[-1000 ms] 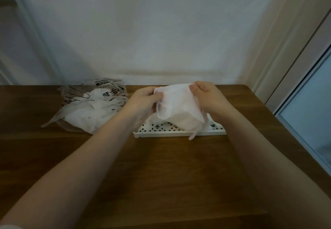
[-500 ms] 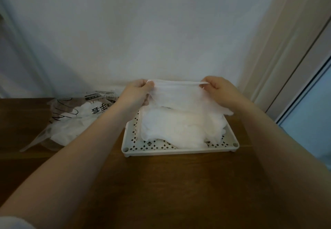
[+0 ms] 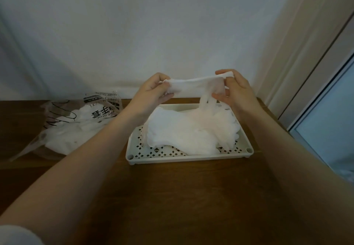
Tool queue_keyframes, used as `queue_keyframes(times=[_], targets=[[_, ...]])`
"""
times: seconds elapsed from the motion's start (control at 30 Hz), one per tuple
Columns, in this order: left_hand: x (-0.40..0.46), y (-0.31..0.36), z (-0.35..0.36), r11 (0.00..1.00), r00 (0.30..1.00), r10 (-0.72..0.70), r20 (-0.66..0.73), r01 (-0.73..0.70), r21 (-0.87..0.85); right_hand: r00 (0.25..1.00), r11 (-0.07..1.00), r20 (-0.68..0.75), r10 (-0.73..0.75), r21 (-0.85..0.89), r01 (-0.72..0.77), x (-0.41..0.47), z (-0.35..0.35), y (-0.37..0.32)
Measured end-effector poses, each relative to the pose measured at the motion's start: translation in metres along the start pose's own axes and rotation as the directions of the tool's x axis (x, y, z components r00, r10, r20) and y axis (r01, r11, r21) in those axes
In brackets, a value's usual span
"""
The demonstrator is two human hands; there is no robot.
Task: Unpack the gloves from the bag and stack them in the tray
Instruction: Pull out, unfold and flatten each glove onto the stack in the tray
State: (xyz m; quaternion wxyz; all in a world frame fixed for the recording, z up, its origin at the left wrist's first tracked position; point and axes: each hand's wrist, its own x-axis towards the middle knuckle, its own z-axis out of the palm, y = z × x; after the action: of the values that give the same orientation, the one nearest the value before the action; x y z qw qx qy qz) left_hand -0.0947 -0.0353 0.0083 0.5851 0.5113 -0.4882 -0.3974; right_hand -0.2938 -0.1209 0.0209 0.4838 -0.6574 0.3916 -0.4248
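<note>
Both hands pinch the glove (image 3: 193, 87) by its cuff, left hand (image 3: 153, 91) and right hand (image 3: 234, 89) stretching it above the tray (image 3: 247, 139). It looks thin, limp and light, likely clingy, so the cuff edge is the place to hold.

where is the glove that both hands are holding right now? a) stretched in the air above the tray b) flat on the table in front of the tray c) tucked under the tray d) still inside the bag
a: the left hand and right hand pinch the glove by its ends, stretched above the tray and its pile of gloves.
</note>
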Motion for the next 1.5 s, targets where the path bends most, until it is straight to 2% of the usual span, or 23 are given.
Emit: queue_keyframes(times=[0.07,0.1,0.17,0.23,0.33,0.4,0.47,0.63,0.73,0.77,0.83,0.9,0.93,1.0,1.07,1.13,1.2,1.23,1.3,1.37,1.43,1.5], targets=[[-0.001,0.003,-0.001,1.000,1.000,0.003,-0.003,-0.003,0.029,0.992,0.968,-0.034,-0.124,-0.225,0.113,-0.001,-0.002,-0.001],[-0.001,0.004,-0.003,0.999,1.000,0.007,-0.002,-0.007,0.048,0.978,0.904,-0.003,-0.207,-0.382,0.190,-0.002,-0.004,-0.003],[-0.003,0.004,-0.009,0.996,1.000,0.011,0.010,-0.012,0.093,0.946,0.719,0.132,-0.296,-0.622,0.311,-0.006,-0.009,-0.004],[-0.007,0.000,-0.015,0.982,0.999,0.004,0.035,-0.010,0.191,0.923,0.603,0.257,-0.288,-0.700,0.383,-0.011,-0.013,0.001],[-0.021,-0.008,-0.019,0.907,0.996,-0.034,0.085,-0.005,0.422,0.911,0.532,0.367,-0.187,-0.742,0.408,-0.026,-0.012,0.020],[-0.027,-0.014,-0.023,0.853,0.990,-0.056,0.131,-0.021,0.522,0.911,0.522,0.411,-0.034,-0.770,0.367,-0.036,-0.008,0.032],[-0.034,-0.022,-0.027,0.786,0.981,-0.063,0.181,-0.063,0.616,0.880,0.483,0.457,0.126,-0.804,0.348,-0.043,-0.005,0.042],[-0.050,-0.035,-0.035,0.595,0.962,-0.122,0.244,-0.126,0.793,0.833,0.522,0.445,0.329,-0.821,0.232,-0.056,-0.011,0.048],[-0.053,-0.039,-0.032,0.507,0.968,-0.126,0.218,-0.126,0.853,0.928,0.599,0.212,0.306,-0.801,-0.015,-0.052,0.000,0.041],[-0.053,-0.040,-0.030,0.448,0.973,-0.111,0.202,-0.133,0.884,0.953,0.579,0.123,0.279,-0.813,-0.064,-0.049,0.007,0.041],[-0.051,-0.045,-0.026,0.331,0.987,-0.071,0.143,-0.112,0.937,0.973,0.451,0.054,0.226,-0.891,-0.055,-0.046,0.021,0.045],[-0.050,-0.051,-0.023,0.240,0.997,-0.041,0.072,-0.060,0.969,0.971,0.324,0.093,0.219,-0.946,0.017,-0.047,0.029,0.057],[-0.051,-0.053,-0.022,0.214,0.998,-0.054,0.040,-0.028,0.976,0.969,0.298,0.105,0.222,-0.954,0.035,-0.048,0.031,0.065],[-0.053,-0.057,-0.019,0.212,0.994,-0.106,-0.010,0.032,0.977,0.972,0.352,0.110,0.209,-0.936,0.030,-0.051,0.029,0.075],[-0.054,-0.060,-0.018,0.311,0.987,-0.154,-0.042,0.089,0.946,0.971,0.417,0.110,0.212,-0.909,0.012,-0.050,0.022,0.079],[-0.055,-0.064,-0.020,0.375,0.983,-0.178,-0.052,0.116,0.920,0.942,0.393,0.129,0.309,-0.919,-0.003,-0.048,0.016,0.078],[-0.057,-0.064,-0.023,0.339,0.984,-0.180,-0.019,0.080,0.938,0.909,0.314,0.136,0.394,-0.949,0.007,-0.047,0.012,0.073],[-0.058,-0.063,-0.025,0.326,0.986,-0.165,-0.006,0.061,0.943,0.914,0.294,0.128,0.386,-0.956,0.010,-0.047,0.012,0.067],[-0.065,-0.054,-0.024,0.394,0.995,-0.097,0.014,0.025,0.919,0.965,0.301,0.089,0.247,-0.953,0.011,-0.050,0.017,0.048],[-0.074,-0.041,-0.019,0.502,0.999,0.033,0.043,-0.054,0.863,0.997,0.403,0.078,-0.019,-0.912,0.079,-0.055,0.027,0.028],[-0.087,-0.028,-0.020,0.525,0.975,0.223,0.011,-0.129,0.841,0.950,0.570,0.136,-0.282,-0.773,0.280,-0.062,0.049,0.009],[-0.099,-0.015,-0.033,0.492,0.900,0.430,-0.070,-0.168,0.854,0.884,0.658,0.239,-0.403,-0.595,0.461,-0.076,0.082,-0.009]])
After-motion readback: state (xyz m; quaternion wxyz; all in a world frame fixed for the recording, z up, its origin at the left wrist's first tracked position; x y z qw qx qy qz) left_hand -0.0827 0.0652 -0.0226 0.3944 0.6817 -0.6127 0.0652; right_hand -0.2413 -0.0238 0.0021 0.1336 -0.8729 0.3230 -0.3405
